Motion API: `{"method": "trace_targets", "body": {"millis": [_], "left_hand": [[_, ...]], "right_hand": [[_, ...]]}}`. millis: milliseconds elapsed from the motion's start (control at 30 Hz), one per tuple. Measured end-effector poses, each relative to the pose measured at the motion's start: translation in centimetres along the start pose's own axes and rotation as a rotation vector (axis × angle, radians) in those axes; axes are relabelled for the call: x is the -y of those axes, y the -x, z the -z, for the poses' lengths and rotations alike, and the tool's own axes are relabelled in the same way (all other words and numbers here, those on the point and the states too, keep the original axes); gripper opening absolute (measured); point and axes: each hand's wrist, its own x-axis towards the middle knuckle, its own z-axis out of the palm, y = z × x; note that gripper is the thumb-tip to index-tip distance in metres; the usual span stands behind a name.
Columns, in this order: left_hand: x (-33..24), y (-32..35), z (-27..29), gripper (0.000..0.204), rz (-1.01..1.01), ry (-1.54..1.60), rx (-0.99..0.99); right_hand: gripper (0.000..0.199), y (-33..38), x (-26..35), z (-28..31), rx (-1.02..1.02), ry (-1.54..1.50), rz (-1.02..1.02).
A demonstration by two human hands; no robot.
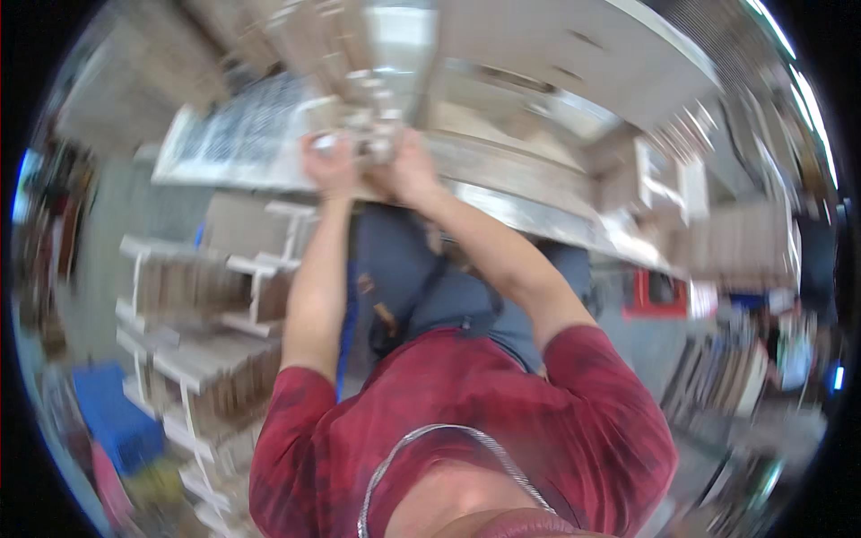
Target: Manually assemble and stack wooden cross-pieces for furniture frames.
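Hands meet at the table's (502, 170) near edge: left hand (330, 163) and right hand (405, 166) both curl around a small pale workpiece (369, 134), blurred beyond telling its kind. White shelving racks (193, 305) stand lower left.

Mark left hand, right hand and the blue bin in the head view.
left hand (330, 163), head view, back of the hand at the bench edge
right hand (408, 169), head view, back of the hand
blue bin (115, 417), head view, its top face, lower left
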Motion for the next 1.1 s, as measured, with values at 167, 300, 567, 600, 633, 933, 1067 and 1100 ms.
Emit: {"method": "trace_targets", "body": {"millis": [167,300,567,600,633,933,1067,1100], "left_hand": [[0.4,-1.4,3.1,0.052,-0.018,-0.159,0.065],[-1.9,-0.2,2.5,0.062,0.093,0.114,0.154],[-2.2,3.5,13.5,0.072,0.064,-0.531,0.027],[-2.9,3.9,15.0,0.073,-0.010,-0.757,0.055],[-2.0,4.1,17.8,0.074,-0.062,-0.858,0.059],[-4.2,7.1,26.2,0.040,0.187,-1.416,0.490],[-4.9,8.0,28.7,0.037,0.398,-1.501,0.458],[-4.2,8.2,29.9,0.030,0.475,-1.511,0.395]], "right_hand": [[0.076,2.8,0.8,4.5,0.135,0.068,-0.109],[0.052,9.6,-0.4,17.7,0.352,0.000,-0.025],[0.031,17.2,-13.1,43.3,-0.184,0.726,-0.217],[0.034,16.9,-14.1,45.4,-0.174,0.825,-0.202],[0.039,16.1,-14.4,46.0,-0.103,0.832,-0.186],[0.018,16.6,-23.9,49.7,0.129,0.910,0.019],[0.022,12.0,-20.3,47.9,0.254,0.750,-0.176],[0.024,11.6,-19.3,47.8,0.231,0.691,-0.250]]}}
